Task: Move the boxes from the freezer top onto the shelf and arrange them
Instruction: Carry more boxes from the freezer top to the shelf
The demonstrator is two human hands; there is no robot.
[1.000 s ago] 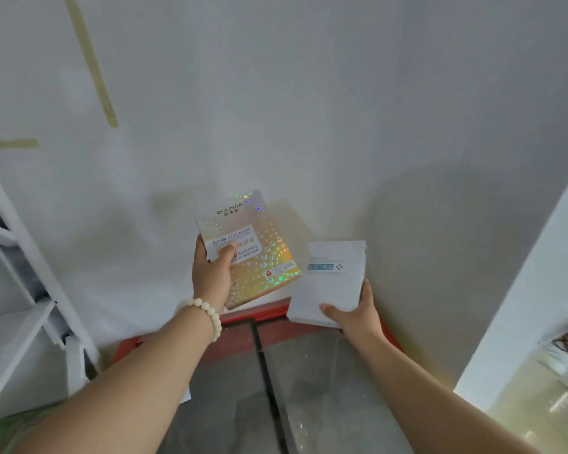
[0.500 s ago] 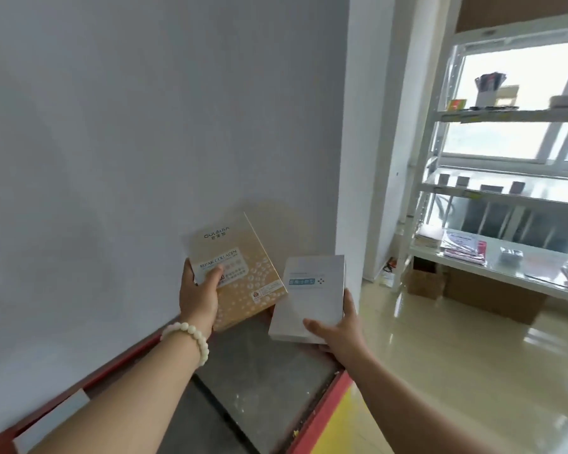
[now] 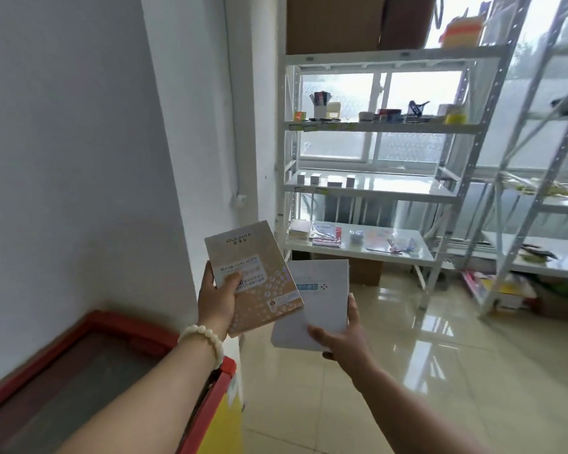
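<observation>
My left hand [image 3: 215, 298], with a bead bracelet at the wrist, grips a flat gold box [image 3: 259, 290] printed with bubbles and a white label. My right hand [image 3: 343, 342] holds a flat white box [image 3: 322, 299] from below, its left edge tucked behind the gold one. Both boxes are in the air past the freezer's right end. The red-rimmed freezer [image 3: 125, 329] with its dark glass top lies at the lower left. A white metal shelf [image 3: 368, 188] stands ahead against the window, with small boxes and packets on its boards.
A white wall and pillar [image 3: 191, 126] rise to the left of the shelf. A second white rack [image 3: 538, 191] stands to the right, with clutter on the floor beneath it. Glossy tiled floor [image 3: 407, 371] lies between me and the shelves. A cardboard box [image 3: 364, 271] sits under the lowest board.
The view has swung right from the wall above the freezer to the shelf. Both hands have carried their boxes off the freezer top and out over the floor.
</observation>
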